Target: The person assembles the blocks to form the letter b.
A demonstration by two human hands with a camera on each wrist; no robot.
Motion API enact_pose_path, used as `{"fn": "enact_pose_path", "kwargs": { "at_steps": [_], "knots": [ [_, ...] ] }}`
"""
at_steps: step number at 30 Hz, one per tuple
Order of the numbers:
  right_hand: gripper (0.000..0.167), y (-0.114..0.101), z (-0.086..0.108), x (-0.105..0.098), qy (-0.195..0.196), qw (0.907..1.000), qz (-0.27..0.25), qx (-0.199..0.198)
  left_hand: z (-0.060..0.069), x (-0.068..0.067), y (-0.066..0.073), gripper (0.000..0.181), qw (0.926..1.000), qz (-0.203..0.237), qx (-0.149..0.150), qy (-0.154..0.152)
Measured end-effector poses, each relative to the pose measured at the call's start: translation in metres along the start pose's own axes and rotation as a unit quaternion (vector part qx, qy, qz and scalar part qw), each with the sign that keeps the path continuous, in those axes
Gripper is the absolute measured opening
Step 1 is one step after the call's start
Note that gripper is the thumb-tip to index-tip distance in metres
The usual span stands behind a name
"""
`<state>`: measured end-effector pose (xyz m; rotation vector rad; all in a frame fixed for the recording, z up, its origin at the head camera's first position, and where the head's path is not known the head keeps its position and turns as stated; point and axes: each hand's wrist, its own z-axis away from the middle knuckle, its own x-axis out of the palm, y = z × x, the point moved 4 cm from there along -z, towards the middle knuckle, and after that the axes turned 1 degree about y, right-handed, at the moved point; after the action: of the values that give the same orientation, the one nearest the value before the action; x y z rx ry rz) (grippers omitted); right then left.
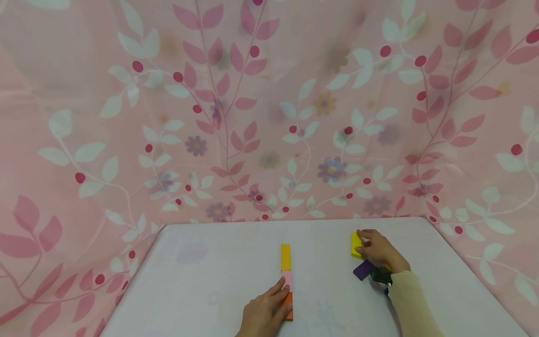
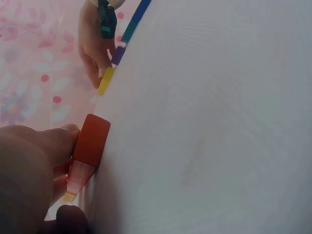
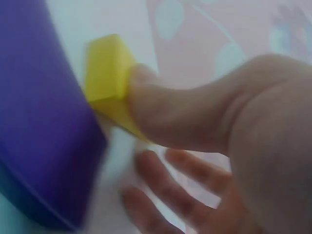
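On the white table, a row of end-to-end blocks runs away from me in the head view: an orange-red block (image 1: 288, 299) nearest, a pink block (image 1: 287, 276), then an amber block (image 1: 286, 256). My left hand (image 1: 265, 309) rests over the near part of the row, fingertips touching the orange-red and pink blocks. In the left wrist view, a digit lies against the orange-red block (image 2: 91, 140). Farther right, my right hand (image 1: 379, 248) pinches a yellow block (image 1: 355, 245) with its thumb against one side (image 3: 105, 68). A purple block (image 1: 363, 270) lies just below that hand.
Beyond the purple block, teal (image 2: 129, 31) and blue (image 2: 141, 9) blocks follow in the left wrist view. The right forearm mostly hides them in the head view. A pink floral cloth (image 1: 269, 117) hangs behind the table's far edge (image 1: 236, 223).
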<state>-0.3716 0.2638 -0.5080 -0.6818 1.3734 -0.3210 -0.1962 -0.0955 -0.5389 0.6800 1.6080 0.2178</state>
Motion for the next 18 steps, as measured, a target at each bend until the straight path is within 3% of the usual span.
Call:
{"fn": "enact_pose_path", "kwargs": {
  "at_steps": [3,10,18],
  "knots": [
    [0.068,-0.009,-0.005,0.007,0.023,0.9995,0.019,-0.013,0.001,0.001,-0.001,0.05,1.0,0.006,-0.001,0.002],
    [0.058,-0.034,-0.021,0.026,0.042,0.9886,0.138,-0.043,0.004,0.002,0.0,0.048,0.9999,0.002,0.003,0.014],
    [0.052,-0.054,-0.039,0.041,0.036,0.9873,0.15,-0.037,0.001,-0.001,-0.001,0.05,0.9999,0.006,-0.005,-0.007]
  ]
}}
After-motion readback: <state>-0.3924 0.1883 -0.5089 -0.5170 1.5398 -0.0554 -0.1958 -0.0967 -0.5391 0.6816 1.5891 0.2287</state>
